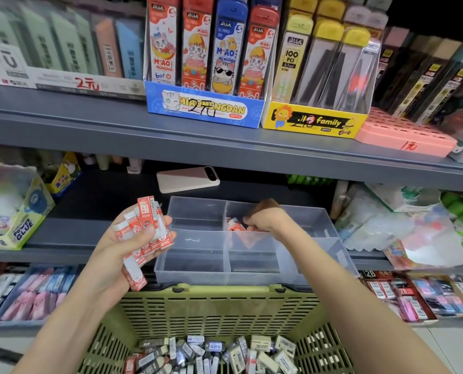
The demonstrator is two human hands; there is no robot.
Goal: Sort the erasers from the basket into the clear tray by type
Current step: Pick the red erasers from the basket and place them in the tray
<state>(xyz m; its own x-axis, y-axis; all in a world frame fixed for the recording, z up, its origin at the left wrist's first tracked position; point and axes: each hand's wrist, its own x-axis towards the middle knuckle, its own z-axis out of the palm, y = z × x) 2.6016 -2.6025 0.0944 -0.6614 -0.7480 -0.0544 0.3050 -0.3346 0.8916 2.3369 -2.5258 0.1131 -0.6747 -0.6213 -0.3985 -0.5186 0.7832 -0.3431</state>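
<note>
My left hand (pixel 133 244) holds a bundle of several red-and-white erasers (pixel 148 230) just left of the clear tray (pixel 198 273). The tray has several compartments and rests on the shelf above the basket. My right hand (pixel 262 218) reaches into the tray's back middle compartment, fingers closed beside a red-and-white eraser (pixel 235 225) that lies there; whether it grips one I cannot tell. Below, the green basket (pixel 219 311) holds several mixed erasers (pixel 214 354), black, white and red.
A pink phone (pixel 188 179) lies on the shelf behind the tray. A glue box (pixel 22 225) stands at left, plastic bags (pixel 414 225) at right. Pencil-lead display boxes (pixel 206 103) fill the upper shelf. Eraser boxes (pixel 35 295) sit on the lower shelf either side.
</note>
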